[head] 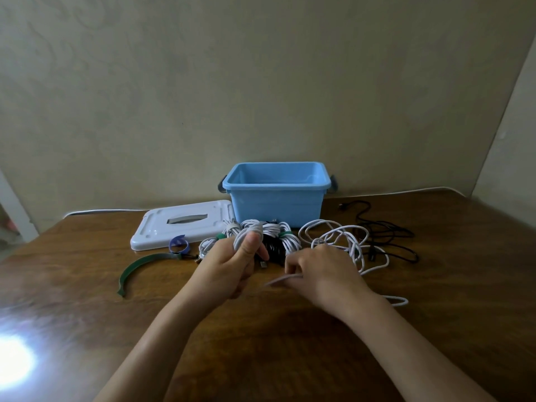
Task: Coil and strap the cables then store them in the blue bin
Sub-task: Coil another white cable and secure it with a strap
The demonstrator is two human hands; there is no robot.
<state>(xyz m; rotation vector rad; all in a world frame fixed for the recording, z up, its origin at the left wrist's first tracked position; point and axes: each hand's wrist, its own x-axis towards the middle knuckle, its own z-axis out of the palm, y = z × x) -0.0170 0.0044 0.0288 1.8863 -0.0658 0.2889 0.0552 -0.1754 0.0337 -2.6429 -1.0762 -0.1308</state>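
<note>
A: Hands?
B: Left hand fisted round white cable loops, thumb up. Right hand pinching a blurred strand of the same cable, fingers curled.
A: Rest of the cable?
B: Loose tangle on table behind right hand. Strapped coils just in front of blue bin.
A: Bin?
B: At back by wall, lid flat on its left. Black cable loose on the right. Green strap & blue strap near the lid
</note>
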